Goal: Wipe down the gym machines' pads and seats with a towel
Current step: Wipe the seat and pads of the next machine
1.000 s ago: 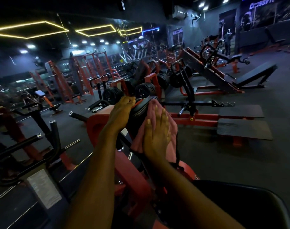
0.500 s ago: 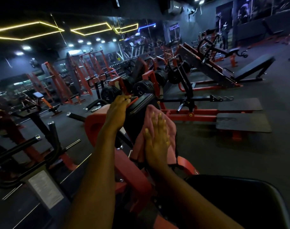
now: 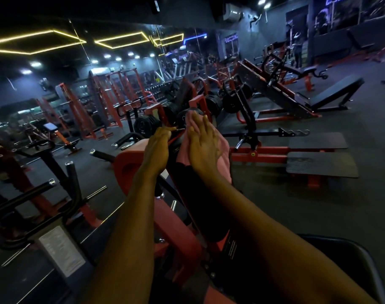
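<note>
The pink towel (image 3: 225,161) lies flat under the right hand (image 3: 203,148), whose straight fingers press it against the face of the black back pad (image 3: 184,174). The pad's long axis runs away from the person, in line with that forearm, and the bare stretch shows below the wrist, so the next stroke likely pulls back along it. The left hand (image 3: 157,148), just beside, curls its fingers round the pad's far edge to steady it. The vinyl looks smooth and firm. Around the red frame (image 3: 125,165) the dark floor (image 3: 318,211) holds other machines, well apart.
</note>
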